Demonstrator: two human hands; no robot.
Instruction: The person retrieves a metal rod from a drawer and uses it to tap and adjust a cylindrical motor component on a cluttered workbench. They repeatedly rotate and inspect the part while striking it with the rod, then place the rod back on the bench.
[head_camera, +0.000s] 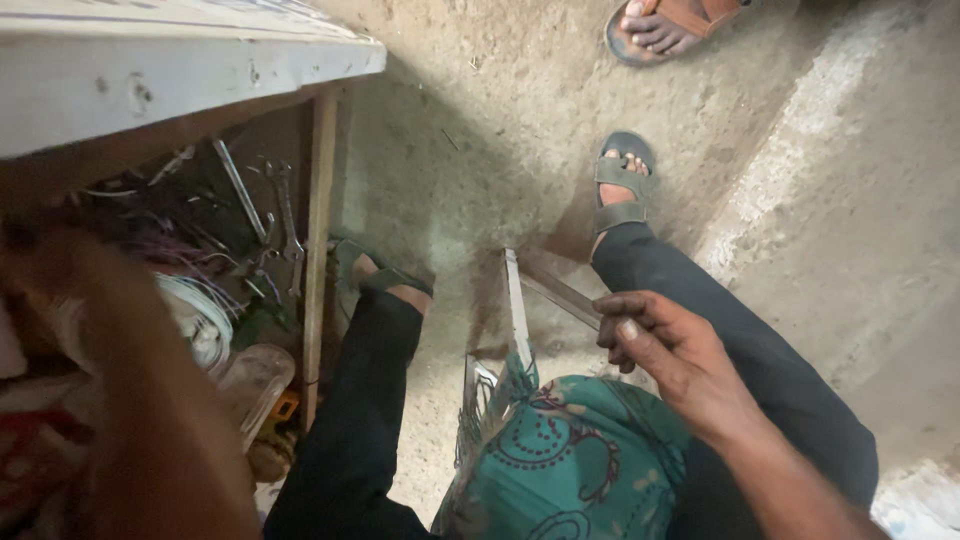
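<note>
Clutter fills the open shelf under the white-painted wooden worktop (180, 80) at the far left: grey steel spanners (290, 215), thin purple and white wires, a coil of white cable (205, 320) and a clear plastic jar (255, 375). My left forearm (140, 400) crosses in front of this shelf as a motion blur. The hand at its end is lost in the blur, so I cannot tell whether that grip is apart or closed, or whether it touches any tool.

A bare wooden leg (320, 250) bounds the shelf. Just right of it, my left foot in a grey strap sandal (375, 280) rests on the earthen floor (480, 120).

Between my knees stands a shiny angled metal frame (515, 310), its lower part covered by a teal patterned cloth (580, 460) on my lap. A thin flat metal strip (560, 290) slants from near the frame's top edge to my right hand (665, 355). That grip is closed, thumb over curled fingers, pinching the strip's near end.

The step in hand, I judge, is a left-hand search of the shelf while the right steadies the strip. Any pick there calls for a precise reach among tangled wires.

Farther right is my right sandalled foot (622, 180). Another person's foot in a brown sandal (665, 25) shows at the top edge.
</note>
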